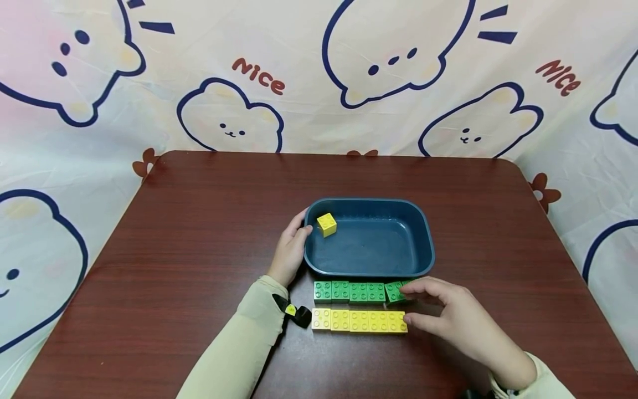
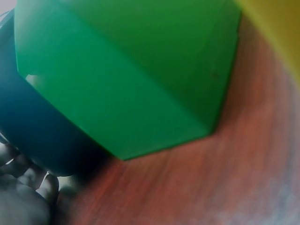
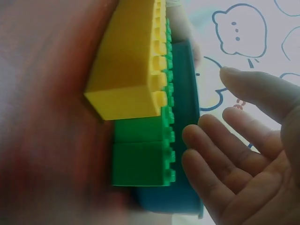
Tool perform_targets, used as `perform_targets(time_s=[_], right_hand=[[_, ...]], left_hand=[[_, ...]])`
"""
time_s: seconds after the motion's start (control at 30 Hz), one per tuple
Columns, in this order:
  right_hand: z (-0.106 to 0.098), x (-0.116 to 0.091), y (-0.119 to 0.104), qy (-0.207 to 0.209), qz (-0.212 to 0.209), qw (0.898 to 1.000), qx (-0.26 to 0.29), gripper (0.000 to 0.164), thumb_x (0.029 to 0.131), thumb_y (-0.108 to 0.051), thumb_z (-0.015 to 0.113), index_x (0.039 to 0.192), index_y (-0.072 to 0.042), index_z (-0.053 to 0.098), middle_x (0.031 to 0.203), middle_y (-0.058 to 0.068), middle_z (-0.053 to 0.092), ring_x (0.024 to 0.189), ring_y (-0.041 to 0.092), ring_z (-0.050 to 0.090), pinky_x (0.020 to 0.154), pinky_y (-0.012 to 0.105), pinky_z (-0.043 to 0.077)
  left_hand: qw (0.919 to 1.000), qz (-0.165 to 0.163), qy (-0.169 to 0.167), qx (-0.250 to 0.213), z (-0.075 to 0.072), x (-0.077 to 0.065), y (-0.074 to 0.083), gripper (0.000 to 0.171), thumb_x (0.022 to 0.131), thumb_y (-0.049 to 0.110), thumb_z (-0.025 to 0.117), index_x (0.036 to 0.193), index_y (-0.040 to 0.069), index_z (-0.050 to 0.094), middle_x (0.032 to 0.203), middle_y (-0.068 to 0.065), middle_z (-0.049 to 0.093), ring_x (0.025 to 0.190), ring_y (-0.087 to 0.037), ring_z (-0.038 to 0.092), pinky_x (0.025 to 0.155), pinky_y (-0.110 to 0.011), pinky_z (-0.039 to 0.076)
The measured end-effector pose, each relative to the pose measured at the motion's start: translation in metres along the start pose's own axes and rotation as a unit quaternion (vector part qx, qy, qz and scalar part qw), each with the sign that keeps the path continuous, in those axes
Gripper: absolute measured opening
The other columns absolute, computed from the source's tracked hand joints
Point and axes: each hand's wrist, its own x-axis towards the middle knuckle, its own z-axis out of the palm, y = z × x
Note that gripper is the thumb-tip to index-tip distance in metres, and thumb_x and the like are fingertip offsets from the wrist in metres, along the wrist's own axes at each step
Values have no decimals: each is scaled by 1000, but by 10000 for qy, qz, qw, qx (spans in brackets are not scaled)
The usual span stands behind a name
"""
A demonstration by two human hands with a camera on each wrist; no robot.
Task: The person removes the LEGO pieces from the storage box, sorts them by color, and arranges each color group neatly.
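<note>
A dark blue plastic tub [image 1: 379, 244] stands on the table with one yellow block [image 1: 327, 225] inside near its left wall. My left hand [image 1: 290, 249] grips the tub's left side, thumb over the rim. In front of the tub lies a row of green building blocks [image 1: 366, 292], its rightmost piece slightly askew. Nearer to me runs a row of yellow building blocks [image 1: 359, 321]. At the right ends of both rows is my right hand [image 1: 463, 316], fingers and thumb extended apart. The right wrist view shows its palm holding nothing. Green blocks [image 2: 117, 93] fill much of the left wrist view.
The brown wooden table [image 1: 199, 238] extends to both sides of the tub and rows. A cartoon-printed cloth [image 1: 309, 122] hangs behind and beside the table. A black strap with a small camera [image 1: 299, 316] is on my left wrist, close to the rows' left ends.
</note>
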Motion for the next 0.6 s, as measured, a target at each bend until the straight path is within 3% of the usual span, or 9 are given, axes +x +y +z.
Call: perform_targets(time_s=[0.3, 0.6], right_hand=[[-10, 17, -6, -301, 124, 9992, 239, 39, 77, -36, 74, 112, -22, 64, 108, -7, 64, 99, 8, 60, 83, 38, 50], [-17, 41, -14, -405, 143, 9966, 708, 37, 79, -34, 74, 113, -24, 64, 108, -7, 65, 100, 14, 62, 82, 32, 51]], left_hand=[[10000, 11, -22, 2, 0, 1, -1, 42, 99, 11, 40, 140, 16, 42, 142, 4, 40, 128, -11, 37, 104, -36, 33], [10000, 14, 14, 34, -5, 12, -23, 41, 99, 15, 40, 140, 21, 42, 142, 6, 39, 128, -10, 37, 103, -35, 34]])
